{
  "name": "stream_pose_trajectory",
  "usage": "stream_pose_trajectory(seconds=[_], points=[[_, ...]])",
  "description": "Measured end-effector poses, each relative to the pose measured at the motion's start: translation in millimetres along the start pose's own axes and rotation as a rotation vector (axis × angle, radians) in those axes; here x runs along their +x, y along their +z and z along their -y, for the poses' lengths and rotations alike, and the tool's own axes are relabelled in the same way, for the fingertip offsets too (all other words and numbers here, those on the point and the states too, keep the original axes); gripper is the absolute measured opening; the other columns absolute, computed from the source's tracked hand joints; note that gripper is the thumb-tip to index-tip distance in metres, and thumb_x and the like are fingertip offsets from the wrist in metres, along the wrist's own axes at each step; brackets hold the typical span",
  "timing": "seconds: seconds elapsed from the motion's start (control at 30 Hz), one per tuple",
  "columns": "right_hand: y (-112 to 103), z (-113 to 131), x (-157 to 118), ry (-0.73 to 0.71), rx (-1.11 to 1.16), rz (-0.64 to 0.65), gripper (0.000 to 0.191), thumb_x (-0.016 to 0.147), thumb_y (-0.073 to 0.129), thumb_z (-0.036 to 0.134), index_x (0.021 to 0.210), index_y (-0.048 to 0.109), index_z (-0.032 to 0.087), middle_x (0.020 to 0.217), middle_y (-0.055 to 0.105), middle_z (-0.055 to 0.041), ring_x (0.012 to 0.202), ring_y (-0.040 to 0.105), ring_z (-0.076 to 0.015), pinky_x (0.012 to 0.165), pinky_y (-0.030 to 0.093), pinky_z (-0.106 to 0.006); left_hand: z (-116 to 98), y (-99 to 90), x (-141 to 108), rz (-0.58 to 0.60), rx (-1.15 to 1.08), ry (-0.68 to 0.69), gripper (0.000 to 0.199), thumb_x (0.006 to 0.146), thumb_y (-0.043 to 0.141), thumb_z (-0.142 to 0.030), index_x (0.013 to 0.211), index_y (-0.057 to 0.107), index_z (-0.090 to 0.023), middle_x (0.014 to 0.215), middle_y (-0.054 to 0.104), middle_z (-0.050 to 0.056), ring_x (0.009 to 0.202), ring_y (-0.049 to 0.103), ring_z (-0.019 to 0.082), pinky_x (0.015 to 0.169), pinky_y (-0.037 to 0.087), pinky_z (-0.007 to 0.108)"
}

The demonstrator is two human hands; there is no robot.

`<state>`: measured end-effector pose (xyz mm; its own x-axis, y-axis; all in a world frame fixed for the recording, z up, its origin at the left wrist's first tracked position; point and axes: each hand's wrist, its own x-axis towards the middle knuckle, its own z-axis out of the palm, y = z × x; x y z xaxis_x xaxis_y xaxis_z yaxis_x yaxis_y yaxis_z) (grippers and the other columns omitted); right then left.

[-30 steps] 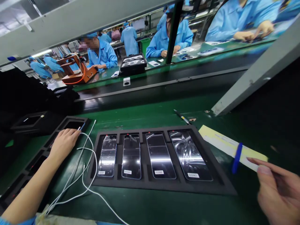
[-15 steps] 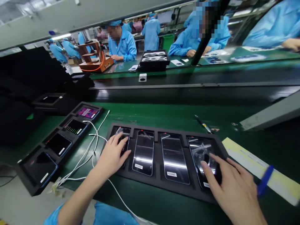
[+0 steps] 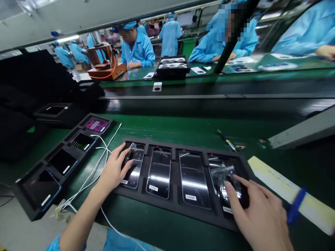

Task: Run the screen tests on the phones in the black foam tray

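A black foam tray (image 3: 175, 205) holds a row of dark smartphones with white labels. My left hand (image 3: 113, 170) has its fingers apart over the left edge of the leftmost smartphone (image 3: 136, 170); whether the fingertips touch it I cannot tell. Between the hands lie a second smartphone (image 3: 159, 170) and a third smartphone (image 3: 194, 177), flat in their slots. My right hand (image 3: 261, 212) is at the rightmost smartphone (image 3: 227, 210), thumb and forefinger closing on the wrinkled clear film (image 3: 222, 170) over its screen. The hand hides part of this phone and its slot.
At left stands another foam tray (image 3: 34, 205) of phones, some screens lit. White cables (image 3: 90, 181) run between the trays. A pen (image 3: 227, 141), yellow-and-white paper (image 3: 272, 179) and a blurred blue strip (image 3: 297, 205) lie to the right. Co-workers in blue sit beyond the conveyor.
My left hand has slid left, uncovering more of the leftmost smartphone. My right hand stays at the rightmost smartphone, where the film's wrinkles and glare have shifted. The view has moved slightly.
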<state>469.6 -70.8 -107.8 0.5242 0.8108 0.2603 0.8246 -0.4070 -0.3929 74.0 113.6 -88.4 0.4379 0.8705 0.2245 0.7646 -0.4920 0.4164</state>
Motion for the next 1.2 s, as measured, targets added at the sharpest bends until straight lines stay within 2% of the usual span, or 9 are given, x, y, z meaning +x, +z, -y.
stream_pose_trajectory(seconds=[0.17,0.33,0.43,0.63,0.83,0.93,1.03,1.13,1.2], points=[[-2.2,0.1,1.3,0.037,0.045,0.003,0.085,0.094,0.037,0.089,0.124,0.072,0.018,0.115,0.071,-0.0241,0.121,0.061,-0.0529,0.087,0.053,-0.074,25.2,-13.9,-0.2,-0.055,-0.014,-0.152,0.050,0.111,0.041,-0.052,0.146,0.059,-0.020,0.154,0.059,0.016,0.147,0.055,0.031,0.127,0.044,0.055],[-2.7,-4.1,5.3,0.118,0.064,0.021,0.086,0.089,0.039,0.093,0.119,0.076,0.021,0.113,0.071,-0.0226,0.113,0.063,-0.0535,0.079,0.054,-0.071,-15.3,4.3,8.2,0.021,0.109,-0.047,0.059,0.105,0.057,-0.055,0.156,0.051,-0.024,0.170,0.040,0.018,0.157,0.041,0.036,0.124,0.045,0.061],[-0.8,-8.2,5.8,0.173,0.070,0.024,0.084,0.088,0.040,0.093,0.117,0.076,0.023,0.112,0.071,-0.0215,0.111,0.063,-0.0519,0.078,0.054,-0.068,-43.4,17.1,19.8,0.104,0.222,-0.094,0.059,0.101,0.061,-0.048,0.154,0.053,-0.024,0.175,0.031,0.020,0.158,0.034,0.042,0.116,0.046,0.072],[1.1,-2.4,0.4,0.179,0.109,-0.010,0.073,0.090,0.046,0.089,0.110,0.075,0.025,0.115,0.072,-0.0203,0.115,0.063,-0.0493,0.082,0.053,-0.065,-58.1,28.4,30.0,0.043,0.317,-0.170,0.061,0.094,0.062,-0.032,0.155,0.053,-0.031,0.163,0.046,0.019,0.142,0.048,0.043,0.107,0.047,0.074],[-2.3,5.0,-0.7,0.123,0.143,-0.034,0.070,0.090,0.045,0.092,0.089,0.069,0.026,0.121,0.076,-0.0163,0.123,0.061,-0.0479,0.095,0.050,-0.069,-55.6,28.7,27.6,0.044,0.313,-0.137,0.051,0.096,0.052,-0.019,0.145,0.062,-0.034,0.142,0.058,0.016,0.121,0.057,0.038,0.100,0.051,0.067],[-1.6,10.1,-1.6,0.094,0.109,-0.036,0.073,0.095,0.040,0.089,0.096,0.070,0.023,0.118,0.075,-0.0195,0.124,0.061,-0.0474,0.094,0.051,-0.067,-50.3,28.4,27.0,0.042,0.290,-0.137,0.049,0.097,0.052,-0.018,0.142,0.063,-0.033,0.142,0.057,0.015,0.121,0.058,0.038,0.100,0.050,0.069],[4.1,25.7,-5.7,-0.014,0.062,-0.098,0.070,0.102,0.036,0.082,0.113,0.069,0.021,0.129,0.071,-0.0209,0.133,0.056,-0.0475,0.099,0.047,-0.068,-49.9,28.7,26.0,-0.081,0.218,-0.157,0.045,0.098,0.058,-0.024,0.142,0.060,-0.028,0.145,0.054,0.017,0.127,0.056,0.039,0.103,0.053,0.067],[13.2,47.7,-11.7,-0.185,0.055,-0.111,0.057,0.108,0.037,0.071,0.120,0.066,0.023,0.132,0.071,-0.0159,0.136,0.054,-0.0439,0.105,0.043,-0.067,-67.9,33.8,26.7,-0.160,0.137,-0.051,0.045,0.102,0.059,-0.034,0.146,0.055,-0.027,0.153,0.050,0.018,0.141,0.050,0.040,0.117,0.046,0.068],[18.7,60.1,-15.1,-0.257,0.066,-0.072,0.050,0.111,0.037,0.065,0.123,0.064,0.024,0.124,0.072,-0.0140,0.131,0.057,-0.0409,0.105,0.044,-0.065,-89.6,42.1,30.2,-0.077,0.112,0.059,0.056,0.102,0.062,-0.040,0.155,0.048,-0.030,0.162,0.045,0.018,0.149,0.044,0.040,0.124,0.039,0.070]])
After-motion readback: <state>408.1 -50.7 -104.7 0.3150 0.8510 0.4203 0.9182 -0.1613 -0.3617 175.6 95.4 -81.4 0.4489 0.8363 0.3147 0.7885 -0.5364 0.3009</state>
